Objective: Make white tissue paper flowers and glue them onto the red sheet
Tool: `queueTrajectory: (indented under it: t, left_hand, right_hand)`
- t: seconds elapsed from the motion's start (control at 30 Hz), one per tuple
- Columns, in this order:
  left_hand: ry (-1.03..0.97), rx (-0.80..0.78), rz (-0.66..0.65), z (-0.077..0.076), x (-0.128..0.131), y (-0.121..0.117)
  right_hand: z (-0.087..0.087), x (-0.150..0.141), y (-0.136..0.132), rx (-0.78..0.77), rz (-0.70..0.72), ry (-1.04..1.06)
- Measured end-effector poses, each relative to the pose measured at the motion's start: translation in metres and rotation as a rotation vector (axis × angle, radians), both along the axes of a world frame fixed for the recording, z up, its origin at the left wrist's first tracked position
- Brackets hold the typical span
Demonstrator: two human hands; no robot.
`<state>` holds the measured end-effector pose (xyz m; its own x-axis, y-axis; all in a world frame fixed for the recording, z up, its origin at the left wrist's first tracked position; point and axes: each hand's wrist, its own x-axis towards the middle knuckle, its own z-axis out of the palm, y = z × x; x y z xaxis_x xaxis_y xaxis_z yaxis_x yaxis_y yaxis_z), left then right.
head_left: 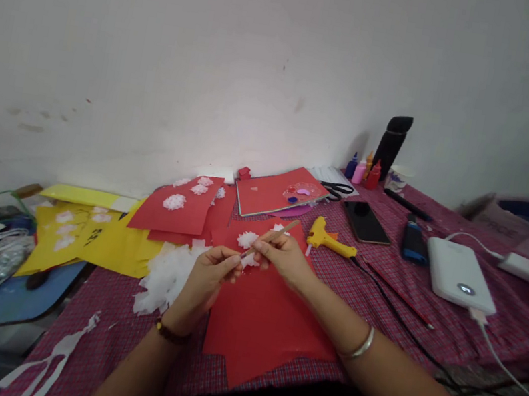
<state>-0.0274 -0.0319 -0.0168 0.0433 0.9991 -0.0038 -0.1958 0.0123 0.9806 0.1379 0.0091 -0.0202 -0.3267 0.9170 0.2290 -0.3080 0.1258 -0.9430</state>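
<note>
My right hand [283,254] pinches a thin wooden stick [284,230], perhaps a paintbrush, slanting down to the left. At its lower end are the closed fingertips of my left hand [214,271]; what they grip is too small to make out. A bit of white paper [250,262] shows just beside those fingertips. Both hands are above a red paper sheet [269,320], which bears a ruffled white paper flower [247,240]. To the left of my left hand lies a heap of white tissue pieces [167,280]. A yellow glue gun [331,239] rests beyond my right hand.
Red cards with white flowers [175,202] and yellow paper [119,248] lie left. Behind are a paint palette [298,193], scissors [337,188], paint bottles [374,176] and a black flask [391,145]. A phone [366,222], red pencil [400,295] and cabled power bank [459,274] lie right.
</note>
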Motion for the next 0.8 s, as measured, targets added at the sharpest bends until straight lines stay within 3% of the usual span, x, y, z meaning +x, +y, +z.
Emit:
queueTrajectory:
  t: [0.07, 0.33, 0.6, 0.7, 0.8]
  left_hand:
    - [0.081, 0.044, 0.009, 0.0, 0.003, -0.002]
    - [0.122, 0.077, -0.053, 0.001, 0.001, -0.002]
    - [0.235, 0.101, -0.226, 0.05, 0.006, 0.02]
    - [0.354, 0.174, -0.175, 0.045, 0.005, 0.03]
    - [0.606, 0.27, -0.119, 0.023, -0.002, 0.038]
  right_hand:
    - [-0.001, -0.001, 0.0, 0.0, -0.024, -0.021]
    - [-0.009, -0.007, -0.002, -0.033, 0.159, 0.016]
    - [0.001, 0.002, 0.007, -0.195, 0.103, 0.291]
    - [-0.003, 0.009, 0.017, -0.289, 0.021, 0.3]
    - [-0.013, 0.013, 0.03, -0.358, -0.078, 0.166]
